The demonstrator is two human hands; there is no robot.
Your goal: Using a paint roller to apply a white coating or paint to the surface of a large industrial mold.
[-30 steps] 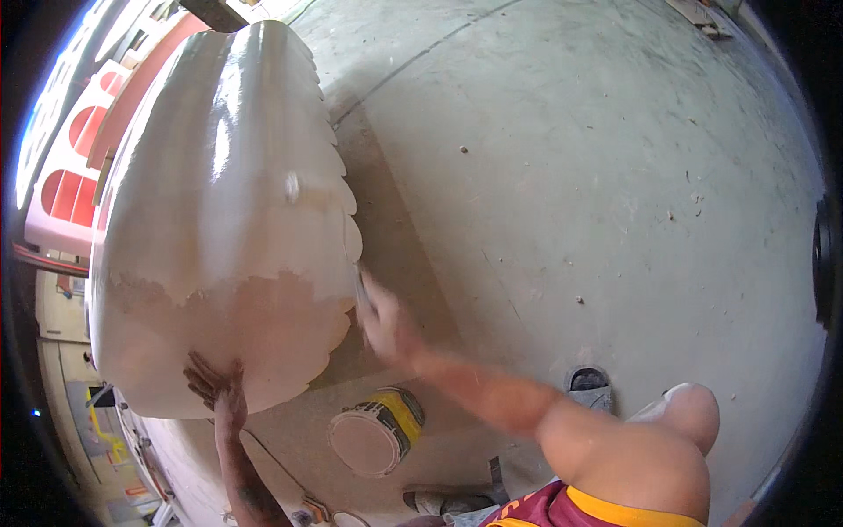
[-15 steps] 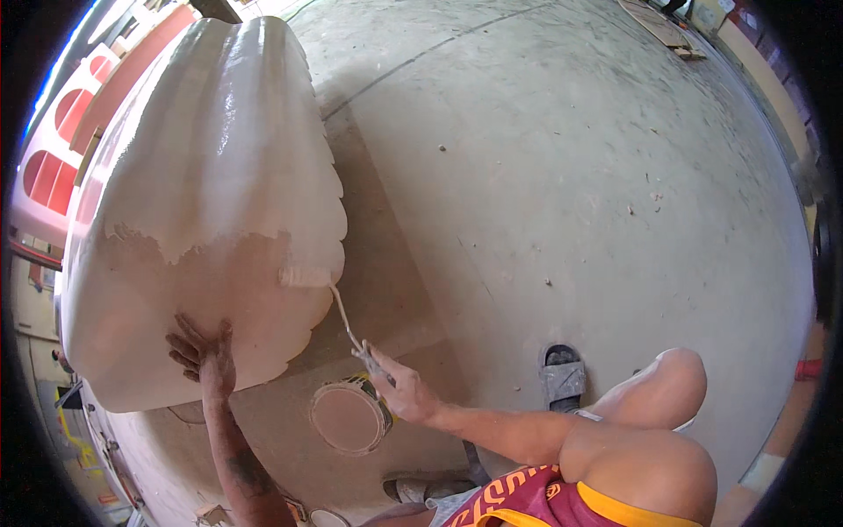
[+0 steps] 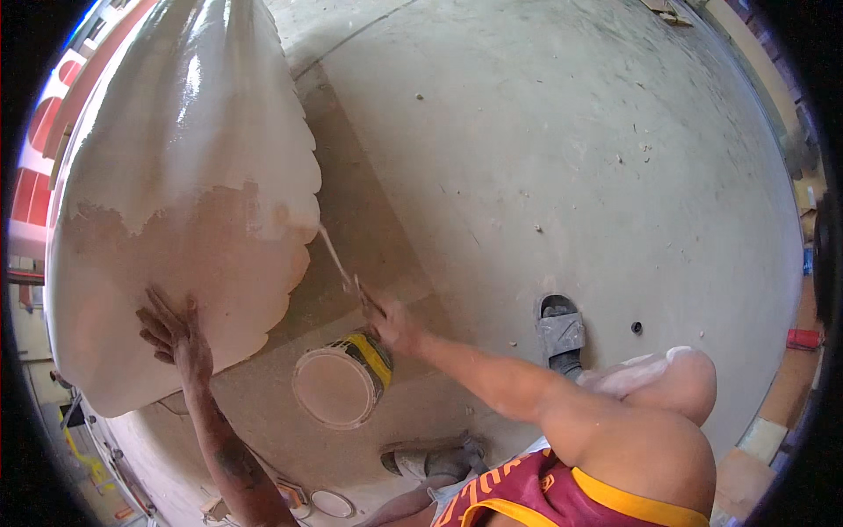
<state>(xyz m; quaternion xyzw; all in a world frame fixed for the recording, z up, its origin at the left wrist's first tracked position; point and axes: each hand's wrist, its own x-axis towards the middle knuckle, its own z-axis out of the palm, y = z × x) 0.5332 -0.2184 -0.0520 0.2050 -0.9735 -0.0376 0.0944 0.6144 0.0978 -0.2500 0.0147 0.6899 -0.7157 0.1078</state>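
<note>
A large white fluted piece (image 3: 176, 145) with a scalloped right edge fills the left side. Its upper part is glossy and wet-looking; the lower part is duller and pinkish, with a ragged border between them. My left hand (image 3: 174, 334) lies on the dull part, fingers spread. My right hand (image 3: 391, 323) is closed around the handle of a paint roller (image 3: 332, 249). The roller's thin metal rod reaches to the scalloped edge, where its pale head is blurred against the white surface.
A round bucket (image 3: 334, 386) with a yellow and black side stands below my right hand. A smaller round lid or tub (image 3: 332, 503) lies near the lower edge. My sandalled foot (image 3: 560, 332) rests on the dusty concrete floor (image 3: 492, 158). Pink pieces with arched openings (image 3: 35, 198) stand far left.
The view has shifted, so everything sits higher and further left. My right hand and roller have moved slightly up along the scalloped edge. My left hand stays on the dull part.
</note>
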